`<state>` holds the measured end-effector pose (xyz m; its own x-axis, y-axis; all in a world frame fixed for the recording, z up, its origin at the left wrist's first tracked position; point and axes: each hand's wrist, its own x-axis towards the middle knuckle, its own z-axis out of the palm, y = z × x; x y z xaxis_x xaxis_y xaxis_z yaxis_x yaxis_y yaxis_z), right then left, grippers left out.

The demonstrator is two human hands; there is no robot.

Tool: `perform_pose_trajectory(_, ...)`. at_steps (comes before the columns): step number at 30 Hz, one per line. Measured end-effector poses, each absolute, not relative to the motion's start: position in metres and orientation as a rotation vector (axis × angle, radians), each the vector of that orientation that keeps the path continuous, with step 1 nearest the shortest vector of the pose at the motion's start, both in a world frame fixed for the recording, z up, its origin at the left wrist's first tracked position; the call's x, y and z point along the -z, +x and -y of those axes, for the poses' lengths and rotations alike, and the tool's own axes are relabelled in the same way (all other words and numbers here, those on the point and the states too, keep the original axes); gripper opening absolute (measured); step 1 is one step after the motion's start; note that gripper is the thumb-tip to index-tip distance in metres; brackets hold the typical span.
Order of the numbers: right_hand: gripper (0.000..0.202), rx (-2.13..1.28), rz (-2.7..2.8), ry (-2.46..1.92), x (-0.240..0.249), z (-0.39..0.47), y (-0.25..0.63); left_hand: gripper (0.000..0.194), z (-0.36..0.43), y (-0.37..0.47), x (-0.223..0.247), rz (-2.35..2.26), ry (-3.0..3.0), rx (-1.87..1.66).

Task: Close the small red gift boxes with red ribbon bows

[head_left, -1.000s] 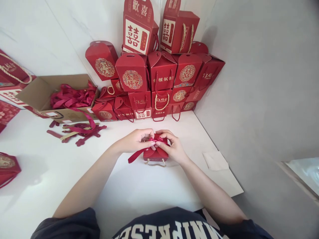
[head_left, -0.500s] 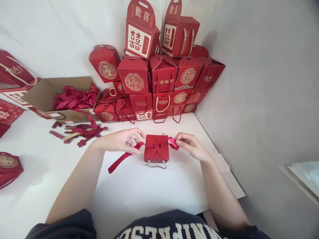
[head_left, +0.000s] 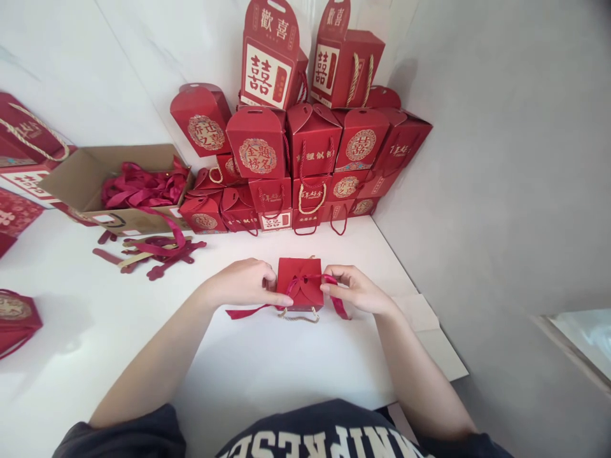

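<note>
A small red box (head_left: 312, 294) with folded top flaps stands on the white table in front of me, a beige rope handle hanging at its near side. A crimson ribbon (head_left: 248, 313) passes through the flaps at the top centre, with a tail lying out on each side. At the box's left edge, my left hand (head_left: 252, 283) is closed on the ribbon, thumb over the box top. On the right side my right hand (head_left: 351, 289) pinches the ribbon near the box's right edge, and its tail hangs below the fingers.
Stacked red gift boxes (head_left: 312, 152) stand against the wall behind. A cardboard carton (head_left: 143, 222) of crimson ribbons is at the back left, with loose dark red and beige strips (head_left: 162, 254) before it. Another red box (head_left: 16, 321) lies at the far left.
Both hands have moved inward to the box. My left hand has closed from a looser, more open pose. The left ribbon tail has shifted right, and the right one now hangs lower.
</note>
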<state>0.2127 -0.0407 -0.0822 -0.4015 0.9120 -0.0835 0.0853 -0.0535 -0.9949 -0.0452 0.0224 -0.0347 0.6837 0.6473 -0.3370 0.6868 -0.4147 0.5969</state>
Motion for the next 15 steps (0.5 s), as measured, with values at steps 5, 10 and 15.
perform_pose_trajectory(5,0.028,-1.549,1.557,-1.066,0.083,0.041,0.219,0.03,-0.011,-0.041,0.018,-0.952,2.093,0.153)
perform_pose_trajectory(10,0.025,-1.768,1.533,-1.014,0.091,0.039,0.225,0.026,-0.024,-0.052,0.011,-0.872,1.727,0.104)
perform_pose_trajectory(15,0.035,-1.667,1.509,-1.02,0.09,0.038,0.222,0.039,-0.033,-0.051,0.02,-0.877,1.676,0.115)
